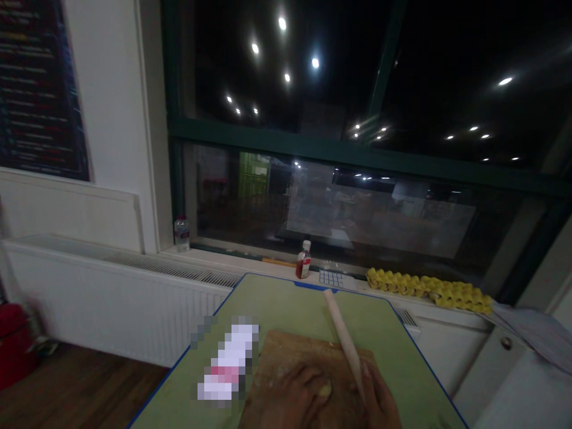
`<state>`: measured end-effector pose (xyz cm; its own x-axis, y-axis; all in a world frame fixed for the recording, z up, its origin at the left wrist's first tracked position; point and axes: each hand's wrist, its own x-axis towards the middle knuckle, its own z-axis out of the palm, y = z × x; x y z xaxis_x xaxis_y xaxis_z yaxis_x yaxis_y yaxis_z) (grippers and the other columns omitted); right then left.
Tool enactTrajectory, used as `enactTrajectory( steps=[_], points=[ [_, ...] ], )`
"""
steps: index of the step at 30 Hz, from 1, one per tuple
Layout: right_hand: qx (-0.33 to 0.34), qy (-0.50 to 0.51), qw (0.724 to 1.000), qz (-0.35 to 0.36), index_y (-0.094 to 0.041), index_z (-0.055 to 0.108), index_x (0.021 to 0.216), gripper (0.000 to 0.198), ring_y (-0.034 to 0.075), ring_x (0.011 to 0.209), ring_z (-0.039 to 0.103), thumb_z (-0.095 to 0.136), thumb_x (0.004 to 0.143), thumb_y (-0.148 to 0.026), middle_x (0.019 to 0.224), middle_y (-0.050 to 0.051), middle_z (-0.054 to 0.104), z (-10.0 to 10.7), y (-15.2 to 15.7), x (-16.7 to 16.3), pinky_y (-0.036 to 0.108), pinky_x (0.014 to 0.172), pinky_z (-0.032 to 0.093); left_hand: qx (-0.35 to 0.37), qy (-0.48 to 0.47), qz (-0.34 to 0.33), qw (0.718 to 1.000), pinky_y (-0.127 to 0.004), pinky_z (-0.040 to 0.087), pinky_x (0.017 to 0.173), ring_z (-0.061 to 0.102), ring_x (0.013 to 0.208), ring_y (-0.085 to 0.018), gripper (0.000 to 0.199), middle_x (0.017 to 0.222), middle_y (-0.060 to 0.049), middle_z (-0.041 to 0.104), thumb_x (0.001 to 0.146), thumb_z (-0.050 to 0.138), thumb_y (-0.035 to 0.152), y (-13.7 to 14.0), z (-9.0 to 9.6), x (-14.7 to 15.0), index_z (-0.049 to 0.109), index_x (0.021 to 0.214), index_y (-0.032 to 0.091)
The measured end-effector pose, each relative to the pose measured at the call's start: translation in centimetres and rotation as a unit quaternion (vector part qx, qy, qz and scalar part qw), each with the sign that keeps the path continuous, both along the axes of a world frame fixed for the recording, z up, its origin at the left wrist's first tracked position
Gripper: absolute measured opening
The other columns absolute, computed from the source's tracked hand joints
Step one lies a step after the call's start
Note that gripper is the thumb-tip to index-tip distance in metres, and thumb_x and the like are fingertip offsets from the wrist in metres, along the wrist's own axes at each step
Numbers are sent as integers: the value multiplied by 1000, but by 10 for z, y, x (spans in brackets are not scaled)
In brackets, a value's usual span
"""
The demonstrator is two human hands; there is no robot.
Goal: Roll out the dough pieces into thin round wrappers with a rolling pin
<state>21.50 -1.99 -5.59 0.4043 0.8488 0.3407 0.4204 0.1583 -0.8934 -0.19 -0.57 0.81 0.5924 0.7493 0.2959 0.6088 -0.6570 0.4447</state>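
A brown wooden board (277, 351) lies on the green table, dusted with pale marks. Over the board is my left hand (292, 396), its fingers bent around a small pale-yellow lump (325, 390) that looks like dough. My right hand (379, 396) is closed around the near end of a wooden rolling pin (342, 333). The pin slants away from me across the board, its far end reaching past the board's back edge. The lower part of both hands is cut off by the frame, and motion and dim light blur the fingers.
On the green, blue-edged table (304, 307) a pixelated white object (235, 360) lies left of the board. Along the windowsill stand a water bottle (182, 234), a red sauce bottle (304, 260) and yellow egg trays (424, 287). A white radiator (111, 304) runs along the wall.
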Motion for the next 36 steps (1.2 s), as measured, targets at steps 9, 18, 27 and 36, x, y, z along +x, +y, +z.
enactTrajectory(
  steps=[9, 18, 27, 36],
  points=[
    [-7, -7, 1000, -8, -19, 68, 111, 52, 24, 104, 66, 42, 93, -61, 111, 8, 72, 17, -10, -6, 33, 91, 54, -139, -270, 134, 943, -35, 54, 93, 66, 106, -21, 33, 118, -5, 70, 97, 43, 37, 8, -16, 12, 61, 123, 24],
    [-26, 8, 1000, 3, -20, 68, 101, 51, 22, 79, 65, 40, 93, -62, 85, 5, 71, 26, -16, -7, 33, 74, 54, -129, -190, 142, 963, -35, 52, 87, 66, 95, -22, 29, 106, -4, 72, 87, 59, 32, 0, -15, 18, 67, 114, 22],
    [-18, 2, 1000, -12, -21, 69, 99, 53, 23, 81, 64, 40, 91, -65, 83, 4, 69, 29, -15, -10, 32, 72, 53, 27, -20, 191, 981, -44, 39, 100, 58, 108, -26, 24, 112, -5, 68, 93, 56, 41, 5, -5, -6, 73, 100, 24],
    [-26, 21, 999, 5, -21, 66, 92, 47, 20, 70, 61, 41, 93, -61, 77, 3, 67, 29, -17, -11, 30, 66, 50, -57, -61, 53, 995, -42, 37, 112, 47, 133, -25, 63, 145, -3, 53, 82, 71, 35, -2, -7, -9, 50, 141, 30]
  ],
)
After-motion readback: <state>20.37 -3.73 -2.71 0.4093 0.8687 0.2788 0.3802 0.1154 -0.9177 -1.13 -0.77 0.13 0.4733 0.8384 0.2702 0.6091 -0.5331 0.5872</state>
